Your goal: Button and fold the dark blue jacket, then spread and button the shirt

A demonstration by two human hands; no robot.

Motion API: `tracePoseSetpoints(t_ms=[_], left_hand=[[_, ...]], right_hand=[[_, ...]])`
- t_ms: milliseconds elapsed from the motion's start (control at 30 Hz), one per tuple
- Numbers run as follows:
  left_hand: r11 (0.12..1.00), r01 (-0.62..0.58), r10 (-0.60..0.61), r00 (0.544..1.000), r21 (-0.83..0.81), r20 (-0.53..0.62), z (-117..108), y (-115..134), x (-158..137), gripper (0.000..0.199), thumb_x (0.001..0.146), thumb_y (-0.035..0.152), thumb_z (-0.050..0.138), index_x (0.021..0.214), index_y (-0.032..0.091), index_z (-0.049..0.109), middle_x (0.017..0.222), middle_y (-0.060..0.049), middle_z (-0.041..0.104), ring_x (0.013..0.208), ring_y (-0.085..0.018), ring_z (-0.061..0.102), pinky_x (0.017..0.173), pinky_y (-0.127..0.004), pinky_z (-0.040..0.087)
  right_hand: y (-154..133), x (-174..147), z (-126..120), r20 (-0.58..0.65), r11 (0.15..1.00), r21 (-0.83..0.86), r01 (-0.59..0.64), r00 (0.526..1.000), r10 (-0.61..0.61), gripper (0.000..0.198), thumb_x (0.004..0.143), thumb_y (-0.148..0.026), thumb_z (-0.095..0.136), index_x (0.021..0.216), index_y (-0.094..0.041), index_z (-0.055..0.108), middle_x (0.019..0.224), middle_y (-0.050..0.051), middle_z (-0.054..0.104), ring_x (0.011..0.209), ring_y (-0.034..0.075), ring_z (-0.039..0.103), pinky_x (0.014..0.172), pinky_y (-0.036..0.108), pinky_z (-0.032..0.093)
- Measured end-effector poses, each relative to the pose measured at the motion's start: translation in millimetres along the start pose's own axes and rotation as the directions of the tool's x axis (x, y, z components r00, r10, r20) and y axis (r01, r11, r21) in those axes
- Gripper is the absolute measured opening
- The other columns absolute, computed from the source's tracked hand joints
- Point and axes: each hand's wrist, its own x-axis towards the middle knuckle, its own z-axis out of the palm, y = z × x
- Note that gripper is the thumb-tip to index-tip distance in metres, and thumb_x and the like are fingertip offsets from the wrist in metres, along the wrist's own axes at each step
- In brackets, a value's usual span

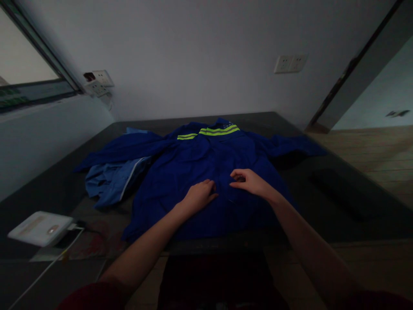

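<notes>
A dark blue jacket (200,157) with yellow-green and grey reflective stripes lies spread out, its sleeves reaching to both sides. My left hand (200,196) rests over the middle of its lower part, fingers bent and thumb apart from them. Just to the right, my right hand (248,181) hovers at or close above the cloth; its fingers curve toward the thumb with a gap between. No object shows in either hand. Whether the fingertips touch the fabric is hard to make out in the dim light.
The dark table (309,193) meets a pale wall. Lighter blue cloth (112,178) with a white edge lies by the left sleeve. A white device (41,228) with a cable (45,273) sits at front left. A dark flat object (342,191) lies at right.
</notes>
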Motion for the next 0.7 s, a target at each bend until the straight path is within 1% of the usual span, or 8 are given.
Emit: tracePoseSetpoints(t_ms=[133,233,333,400,500,567,633,700], left_hand=[[1.0,-0.019,0.018,0.999,0.018,0.051,-1,3,1,0.014,0.085,0.032,0.055,0.091,0.02,0.058,0.091,-0.007,0.063,0.076,-0.02,0.061,0.063,-0.027,0.041],[0.998,-0.01,0.007,0.999,0.056,0.053,-3,4,1,0.015,0.086,0.034,0.052,0.087,0.02,0.058,0.089,-0.006,0.063,0.074,-0.02,0.06,0.06,-0.026,0.04],[0.997,-0.014,0.009,0.998,0.077,0.062,-7,6,0,0.017,0.087,0.034,0.05,0.083,0.02,0.058,0.086,-0.005,0.063,0.072,-0.018,0.06,0.059,-0.025,0.038],[0.997,-0.026,0.023,0.998,0.074,0.051,-10,7,-1,0.017,0.088,0.034,0.049,0.082,0.02,0.057,0.085,-0.003,0.063,0.072,-0.017,0.059,0.058,-0.024,0.037],[0.999,-0.019,0.02,1.0,0.043,-0.024,-16,11,-2,0.016,0.088,0.033,0.048,0.084,0.021,0.056,0.085,-0.002,0.062,0.072,-0.015,0.058,0.057,-0.024,0.035],[1.0,-0.022,0.023,0.995,0.011,-0.093,-19,13,-3,0.015,0.089,0.033,0.047,0.085,0.021,0.054,0.084,-0.001,0.061,0.072,-0.015,0.057,0.058,-0.024,0.035],[0.999,-0.032,0.029,0.986,-0.016,-0.162,-20,14,-3,0.015,0.09,0.032,0.044,0.084,0.021,0.052,0.081,-0.001,0.06,0.071,-0.014,0.056,0.058,-0.024,0.035],[0.999,-0.038,0.03,0.976,-0.034,-0.216,-21,15,-3,0.017,0.091,0.032,0.043,0.082,0.02,0.05,0.079,0.0,0.059,0.07,-0.014,0.055,0.059,-0.024,0.035]], right_hand=[[-3,1,5,-0.079,0.998,-0.048,0.027,0.996,-0.031,0.016,0.07,-0.027,0.067,0.082,-0.018,0.065,0.073,0.0,0.064,0.07,0.015,0.059,0.066,0.026,0.044],[-2,2,8,-0.119,0.991,-0.127,0.033,0.992,-0.048,0.02,0.071,-0.029,0.066,0.087,-0.017,0.067,0.075,0.001,0.065,0.071,0.016,0.059,0.065,0.026,0.044],[-2,2,14,-0.116,0.966,-0.254,0.056,0.989,-0.088,0.016,0.075,-0.03,0.065,0.083,-0.017,0.068,0.077,0.002,0.067,0.072,0.017,0.061,0.066,0.027,0.044],[-3,1,20,-0.135,0.927,-0.366,0.084,0.981,-0.142,0.013,0.079,-0.026,0.062,0.085,-0.017,0.068,0.083,0.004,0.07,0.078,0.019,0.062,0.071,0.029,0.046],[-6,-3,29,-0.177,0.843,-0.521,0.133,0.949,-0.26,0.016,0.082,-0.021,0.057,0.093,-0.018,0.068,0.091,0.007,0.07,0.087,0.021,0.062,0.078,0.032,0.046],[-9,-5,33,-0.194,0.806,-0.564,0.18,0.92,-0.341,0.018,0.084,-0.018,0.053,0.095,-0.017,0.067,0.092,0.008,0.068,0.09,0.022,0.061,0.082,0.033,0.047],[-12,-6,34,-0.23,0.81,-0.545,0.217,0.89,-0.393,0.021,0.085,-0.015,0.049,0.097,-0.017,0.066,0.094,0.008,0.067,0.092,0.021,0.061,0.084,0.033,0.047],[-14,-6,33,-0.291,0.839,-0.491,0.233,0.864,-0.41,0.023,0.086,-0.015,0.046,0.099,-0.018,0.065,0.097,0.008,0.067,0.094,0.02,0.062,0.087,0.033,0.047]])
